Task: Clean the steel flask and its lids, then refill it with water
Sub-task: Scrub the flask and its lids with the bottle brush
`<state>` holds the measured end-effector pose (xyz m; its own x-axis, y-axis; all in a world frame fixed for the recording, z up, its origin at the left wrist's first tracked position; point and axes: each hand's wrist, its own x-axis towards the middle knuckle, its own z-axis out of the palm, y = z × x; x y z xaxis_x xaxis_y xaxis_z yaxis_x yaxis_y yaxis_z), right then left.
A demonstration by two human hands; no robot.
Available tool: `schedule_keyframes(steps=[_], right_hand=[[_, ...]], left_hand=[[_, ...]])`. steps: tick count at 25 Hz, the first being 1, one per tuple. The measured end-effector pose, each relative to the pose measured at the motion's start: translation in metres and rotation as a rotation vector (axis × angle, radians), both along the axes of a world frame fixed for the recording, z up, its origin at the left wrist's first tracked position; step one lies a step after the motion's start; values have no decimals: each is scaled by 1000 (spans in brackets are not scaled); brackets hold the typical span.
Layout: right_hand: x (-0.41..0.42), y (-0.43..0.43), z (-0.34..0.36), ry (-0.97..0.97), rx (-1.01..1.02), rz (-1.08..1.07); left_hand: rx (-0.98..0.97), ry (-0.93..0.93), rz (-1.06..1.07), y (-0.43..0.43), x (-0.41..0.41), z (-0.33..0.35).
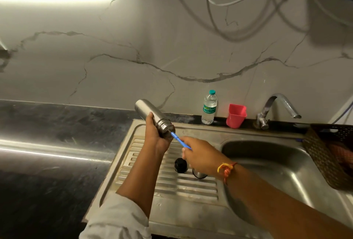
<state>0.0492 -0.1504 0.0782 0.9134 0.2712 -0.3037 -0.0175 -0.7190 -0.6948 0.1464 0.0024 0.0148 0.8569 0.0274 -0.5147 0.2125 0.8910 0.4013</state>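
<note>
Two bare hands work above the ridged draining board (191,187) of a steel sink (282,162). The left hand (155,133) has its fingers (150,117) wrapped tight around the steel flask (150,113). The flask is held up in the air and tilted, with its bottom up and to the left and its open mouth down and to the right.

The right hand (202,154) has its fingers closed on a thin blue brush handle (180,141). The far end of the handle goes into the mouth of the flask. A yellow and orange thread (226,169) is tied on the right wrist.

A round black lid (180,165) lies on the draining board, under the hands. Just beside it sits another lid, shiny steel (199,174), partly hidden by the right hand.

At the back, by the marble wall, stand a plastic water bottle (209,108) with a green cap and a pink cup (236,115), near each other. A steel tap (277,108) is further right. A brown basket (328,152) sits at the right edge of the sink. The dark surface (57,124) is on the left.
</note>
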Motion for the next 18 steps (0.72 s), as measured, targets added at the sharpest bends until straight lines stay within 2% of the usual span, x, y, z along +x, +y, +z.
schedule_keyframes(steps=[3,6,11,13,18], right_hand=[[3,3,-1,91,116,-109],[4,2,-4,27,82,-143],[-14,-10,-8,38,87,-191],[-23,-17,-4,106,151,-215],[-20,-44,17,409,457,-355]], left_hand=[[-8,-17,1,-8,-5,1],[-66,-58,-2,-17,-9,1],[9,-66,30,-24,-1,8],[-9,-73,53,-23,4,12],[-42,-107,63,-41,-1,10]])
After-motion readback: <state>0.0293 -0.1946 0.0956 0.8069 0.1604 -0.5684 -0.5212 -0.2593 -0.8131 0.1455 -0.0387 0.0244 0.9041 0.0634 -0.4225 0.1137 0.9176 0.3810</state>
